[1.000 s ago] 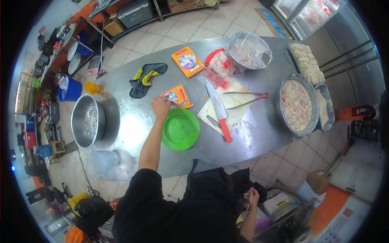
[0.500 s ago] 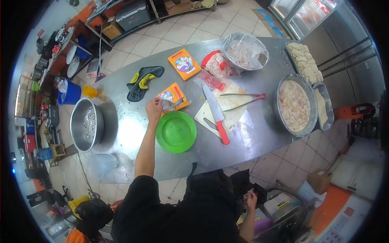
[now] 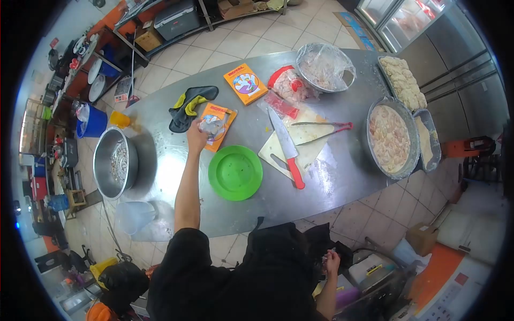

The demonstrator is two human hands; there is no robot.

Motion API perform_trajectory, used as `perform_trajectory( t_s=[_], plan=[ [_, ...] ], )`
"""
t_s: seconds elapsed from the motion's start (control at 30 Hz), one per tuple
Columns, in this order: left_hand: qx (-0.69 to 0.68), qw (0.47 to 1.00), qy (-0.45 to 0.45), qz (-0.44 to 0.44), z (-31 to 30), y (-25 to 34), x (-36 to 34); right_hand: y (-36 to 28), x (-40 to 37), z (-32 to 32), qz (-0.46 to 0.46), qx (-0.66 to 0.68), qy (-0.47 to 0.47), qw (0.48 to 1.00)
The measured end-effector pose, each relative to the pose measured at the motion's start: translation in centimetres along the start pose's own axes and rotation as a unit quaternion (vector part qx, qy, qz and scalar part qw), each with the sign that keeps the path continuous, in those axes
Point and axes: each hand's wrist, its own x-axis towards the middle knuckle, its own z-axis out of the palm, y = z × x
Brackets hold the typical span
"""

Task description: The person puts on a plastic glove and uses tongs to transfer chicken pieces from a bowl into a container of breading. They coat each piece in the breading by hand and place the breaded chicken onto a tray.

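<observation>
My left hand [image 3: 197, 138] is stretched over the table, fingers closed on crumpled clear plastic [image 3: 214, 127] that looks like a thin disposable glove. That plastic lies over an orange glove box [image 3: 217, 140], covering part of its picture. Another orange glove box [image 3: 246, 84] lies further back. Just right of my left forearm sits a green plate [image 3: 235, 173]. A black-and-yellow rubber glove [image 3: 188, 108] is beyond my left hand. My right hand [image 3: 331, 262] is low beside my body, away from the tabletop, with fingers pinched around something small and shiny that I cannot make out.
A red-handled knife [image 3: 289, 155] and tongs [image 3: 321, 125] rest on a white cutting board [image 3: 273, 168]. Steel bowls [image 3: 134, 171] and a clear jug [image 3: 135, 218] stand left. A bowl of battered meat [image 3: 390, 139], a tray of coated pieces [image 3: 404, 83] and a film-covered bowl [image 3: 325, 67] are right.
My left hand has moved left and slightly away from me, with the clear plastic and the nearer orange box shifting the same way. My right hand has barely moved.
</observation>
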Motion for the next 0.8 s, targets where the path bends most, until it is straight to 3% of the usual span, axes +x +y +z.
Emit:
perform_trajectory(
  t_s=[0.03,0.17,0.23,0.27,0.3,0.33,0.37,0.4,0.43,0.47,0.5,0.53,0.6,0.67,0.73,0.8],
  plan=[
    [0.123,0.99,-0.001,0.07,-0.4,-0.1,0.1,0.9,0.5,0.0,0.0,0.0,0.0,1.0],
    [0.14,0.976,0.061,0.156,-1.1,0.4,-0.1,2.4,1.5,0.4,-0.019,0.054,-0.007,0.998],
    [0.221,0.972,0.042,0.066,-2.0,1.7,-0.2,2.3,1.2,0.6,-0.011,0.062,-0.007,0.998],
    [0.221,0.972,0.042,0.065,-2.0,0.9,0.3,2.3,1.0,0.7,-0.01,0.053,-0.012,0.998],
    [0.047,0.998,0.024,-0.028,-1.7,-0.7,1.4,1.9,0.9,0.9,-0.011,0.045,-0.016,0.999],
    [-0.129,0.985,0.005,-0.118,-1.2,-2.5,2.6,1.6,0.7,1.1,-0.012,0.045,-0.016,0.999],
    [-0.265,0.952,0.006,-0.152,-0.7,-4.8,3.6,1.4,0.3,1.2,-0.019,0.034,-0.013,0.999],
    [-0.267,0.952,0.006,-0.151,-1.3,-4.8,3.9,1.4,0.3,1.2,-0.026,0.022,-0.01,0.999],
    [-0.065,0.995,0.015,-0.076,-1.9,-4.9,4.1,1.4,0.3,1.1,-0.027,0.022,-0.01,0.999],
    [0.14,0.99,0.024,0.003,-2.5,-4.8,4.3,1.4,0.4,1.1,-0.02,0.032,-0.011,0.999],
    [-0.018,0.999,0.013,-0.039,-2.7,-5.2,4.7,1.2,0.4,1.3,-0.013,0.044,-0.012,0.999],
    [-0.017,0.999,0.014,-0.035,-3.6,-2.9,4.4,1.4,0.7,1.3,-0.014,0.047,-0.012,0.999],
    [-0.293,0.947,0.013,-0.13,-6.8,4.2,2.2,2.4,2.1,0.8,-0.012,0.034,0.005,0.999],
    [-0.263,0.956,0.003,-0.133,-7.6,6.5,1.0,-4.5,0.5,0.7,-0.068,-0.01,0.033,0.997],
    [-0.384,0.916,-0.062,-0.101,-7.5,13.5,-3.0,-10.1,0.0,0.7,-0.175,-0.128,0.078,0.973],
    [-0.378,0.915,-0.102,-0.095,-6.3,20.4,-7.3,-18.8,-2.1,2.0,-0.261,-0.048,0.081,0.961]
  ],
)
